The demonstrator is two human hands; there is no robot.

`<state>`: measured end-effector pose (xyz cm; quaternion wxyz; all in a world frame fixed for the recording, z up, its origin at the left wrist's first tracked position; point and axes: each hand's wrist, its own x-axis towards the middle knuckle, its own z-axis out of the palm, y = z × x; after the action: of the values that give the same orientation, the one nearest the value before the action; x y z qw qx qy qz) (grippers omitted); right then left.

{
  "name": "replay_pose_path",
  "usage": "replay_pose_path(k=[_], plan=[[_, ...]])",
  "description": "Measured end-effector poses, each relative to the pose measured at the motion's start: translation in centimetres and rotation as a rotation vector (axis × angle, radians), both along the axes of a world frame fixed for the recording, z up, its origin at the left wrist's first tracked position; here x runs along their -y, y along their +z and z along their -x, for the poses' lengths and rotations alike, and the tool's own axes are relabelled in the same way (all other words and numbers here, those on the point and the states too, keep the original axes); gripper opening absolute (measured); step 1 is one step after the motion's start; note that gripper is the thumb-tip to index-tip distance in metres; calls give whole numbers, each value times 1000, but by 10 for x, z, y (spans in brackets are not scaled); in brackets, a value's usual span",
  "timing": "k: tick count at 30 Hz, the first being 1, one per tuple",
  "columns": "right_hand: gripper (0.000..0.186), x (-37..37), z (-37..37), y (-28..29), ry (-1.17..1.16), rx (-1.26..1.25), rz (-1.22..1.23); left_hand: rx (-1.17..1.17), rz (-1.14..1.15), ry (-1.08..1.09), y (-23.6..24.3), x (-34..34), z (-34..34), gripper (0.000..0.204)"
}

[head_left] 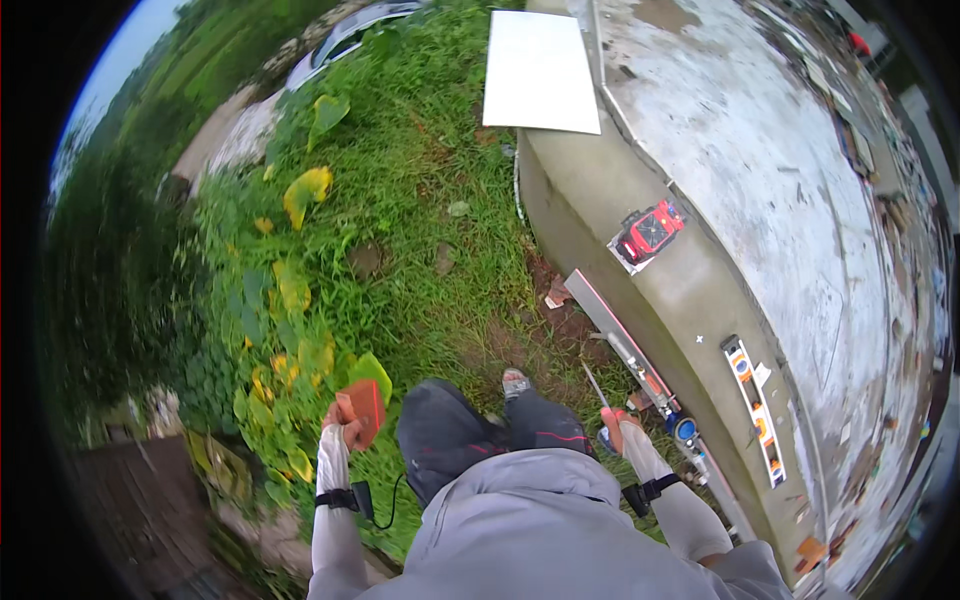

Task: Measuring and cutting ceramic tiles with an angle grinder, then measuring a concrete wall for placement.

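Observation:
My left hand (345,428) grips a flat orange rectangular piece (365,405) beside the yellowing leaves at my left. My right hand (621,431) is closed on a thin, pale stick-like tool (594,382) angled up and away from me. Just right of it, a long metal tool (599,299) with a red edge and blue round part lies along the foot of a low cement ledge (700,285). On that ledge are a red-and-black device (650,235) and a white level (753,408) with orange inserts.
A white board (540,72) rests at the ledge's far end. A pale rough slab (760,170) with scattered debris extends right. Grass (430,280) and broad-leaved plants (275,360) cover the left, a silver car (340,45) stands behind, and a dark roof (140,510) shows lower left.

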<state>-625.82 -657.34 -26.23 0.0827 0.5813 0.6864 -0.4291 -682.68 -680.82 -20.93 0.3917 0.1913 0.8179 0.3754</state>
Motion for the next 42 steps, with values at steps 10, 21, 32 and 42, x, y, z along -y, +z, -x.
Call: replay_pose_path(k=[10, 21, 32, 42], plan=[[51, 48, 122, -35, -472, 18, -153, -412, 191, -798, -58, -327, 204, 73], [55, 49, 306, 22, -689, 160, 149, 60, 119, -1035, -135, -491, 137, 68], [41, -47, 281, -206, -601, 258, -170, 410, 91, -954, -383, -581, 36, 78], [33, -130, 239, -355, -488, 412, -491, 657, 26, -1046, -720, -660, -43, 79]])
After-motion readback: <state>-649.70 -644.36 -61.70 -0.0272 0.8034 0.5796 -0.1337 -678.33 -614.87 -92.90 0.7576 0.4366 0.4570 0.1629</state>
